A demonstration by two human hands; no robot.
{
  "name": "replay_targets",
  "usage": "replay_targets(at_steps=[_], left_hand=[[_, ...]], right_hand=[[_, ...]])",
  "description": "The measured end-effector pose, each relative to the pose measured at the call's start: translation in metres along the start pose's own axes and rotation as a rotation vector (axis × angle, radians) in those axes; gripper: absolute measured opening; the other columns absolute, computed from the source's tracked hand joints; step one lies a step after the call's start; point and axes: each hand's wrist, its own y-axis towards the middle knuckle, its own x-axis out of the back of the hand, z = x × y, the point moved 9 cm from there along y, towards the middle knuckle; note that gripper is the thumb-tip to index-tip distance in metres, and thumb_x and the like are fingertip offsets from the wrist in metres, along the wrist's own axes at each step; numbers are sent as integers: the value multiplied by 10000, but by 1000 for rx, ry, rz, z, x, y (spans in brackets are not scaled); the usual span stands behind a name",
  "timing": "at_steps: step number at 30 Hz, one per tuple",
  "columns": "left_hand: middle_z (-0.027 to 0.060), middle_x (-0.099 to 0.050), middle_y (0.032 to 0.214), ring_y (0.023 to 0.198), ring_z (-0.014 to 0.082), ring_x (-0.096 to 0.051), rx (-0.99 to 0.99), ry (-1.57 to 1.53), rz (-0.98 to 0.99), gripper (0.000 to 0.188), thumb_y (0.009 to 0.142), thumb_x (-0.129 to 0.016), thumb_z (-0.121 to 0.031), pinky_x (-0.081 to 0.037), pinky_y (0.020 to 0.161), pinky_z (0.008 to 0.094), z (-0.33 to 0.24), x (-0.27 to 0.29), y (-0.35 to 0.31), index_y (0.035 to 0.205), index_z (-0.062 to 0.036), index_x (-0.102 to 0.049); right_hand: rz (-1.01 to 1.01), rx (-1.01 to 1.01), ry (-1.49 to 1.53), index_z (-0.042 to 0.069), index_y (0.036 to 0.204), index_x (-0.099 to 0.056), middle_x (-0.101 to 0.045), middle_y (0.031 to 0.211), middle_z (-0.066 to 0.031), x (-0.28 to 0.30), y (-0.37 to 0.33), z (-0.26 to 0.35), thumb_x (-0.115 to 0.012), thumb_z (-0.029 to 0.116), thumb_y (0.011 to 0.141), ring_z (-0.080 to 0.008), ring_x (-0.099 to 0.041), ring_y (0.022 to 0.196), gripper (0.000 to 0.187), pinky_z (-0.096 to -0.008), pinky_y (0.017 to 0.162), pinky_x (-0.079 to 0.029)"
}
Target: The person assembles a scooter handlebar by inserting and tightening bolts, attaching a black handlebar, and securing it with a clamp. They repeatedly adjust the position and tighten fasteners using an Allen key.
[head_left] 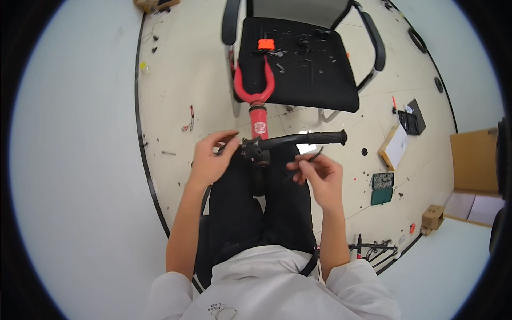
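Observation:
A red bicycle fork (258, 121) points away from me, its legs resting at the front of a black chair seat. At its near end, above my lap, sits a black stem (256, 151) with a black handlebar (290, 140) running right to a ribbed grip (326, 138). My left hand (212, 160) is closed just left of the stem, thumb and fingers near its clamp; what lies between them is mostly hidden. Below the handlebar, my right hand (320, 173) pinches a thin, bent black tool that looks like a hex key (316, 155), apart from the stem.
The black chair (314, 88) ahead carries small loose parts and an orange block (266, 45). On the floor to the right lie an open green case (382, 196), a white-topped board (396, 146) and a black tool case (409, 122). A cardboard box (432, 217) stands by the wall.

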Motion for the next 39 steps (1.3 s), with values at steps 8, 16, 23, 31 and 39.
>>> replay_targets(at_steps=[8, 16, 23, 31, 39], left_hand=[[92, -731, 1018, 892, 102, -632, 37, -391, 107, 266, 967, -625, -117, -503, 828, 259, 6, -28, -7, 1172, 40, -687], [129, -715, 905, 810, 178, -646, -28, -221, 122, 264, 938, -651, -130, -493, 770, 302, 1, -25, -4, 1140, 37, -687], [154, -672, 834, 745, 270, -622, -104, -189, 126, 245, 910, -662, -156, -478, 711, 335, -21, -20, -1, 1048, 44, -695], [152, -673, 841, 719, 293, -624, -234, -38, 133, 240, 880, -691, -157, -492, 686, 349, -42, -29, 6, 1031, 27, -713], [153, -698, 898, 749, 296, -636, -162, -40, 199, 262, 881, -691, -163, -505, 710, 345, -41, -36, 10, 1066, 21, -713]], right_hand=[[219, 249, -333, -90, 1019, -690, -746, 916, -111, -79, 72, 57, -626, 86, 960, -126, -691, 817, 197, -274, 755, -551], [308, 215, -401, -90, 979, -678, -729, 859, -86, -113, 93, 35, -621, 72, 959, -123, -687, 795, 173, -263, 744, -551], [359, 261, -455, -83, 987, -678, -724, 860, -85, -117, 98, 37, -613, 74, 972, -129, -688, 776, 170, -264, 724, -562], [342, 105, -202, -98, 1085, -648, -728, 974, -174, -84, 111, 26, -589, 108, 1006, -226, -733, 885, 229, -350, 816, -617], [232, 73, -21, -85, 1103, -646, -723, 984, -180, -63, 110, 13, -581, 99, 1009, -240, -733, 902, 216, -361, 830, -623]])
